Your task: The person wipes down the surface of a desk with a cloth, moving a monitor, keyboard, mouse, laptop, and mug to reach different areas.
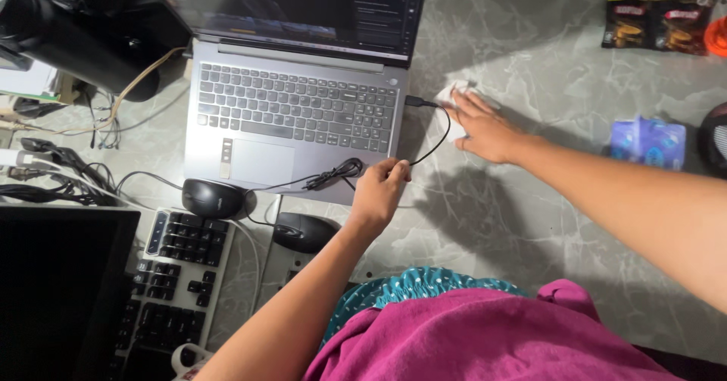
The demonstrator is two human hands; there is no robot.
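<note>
A grey laptop (291,116) lies open on the marbled table (530,63). A thin black cable (443,135) is plugged into its right side and runs in a loop across the front edge of the laptop. My left hand (381,192) pinches this cable just past the laptop's front right corner. My right hand (485,127) reaches out flat onto a small white object (448,93) to the right of the laptop, mostly covering it.
Two black mice (213,197) (303,232) sit in front of the laptop. A black and white keyboard (176,275) and a dark monitor (64,290) are at lower left. Tangled cables (60,176) lie left. Snack packets (657,19) and a blue wrapper (647,140) lie right.
</note>
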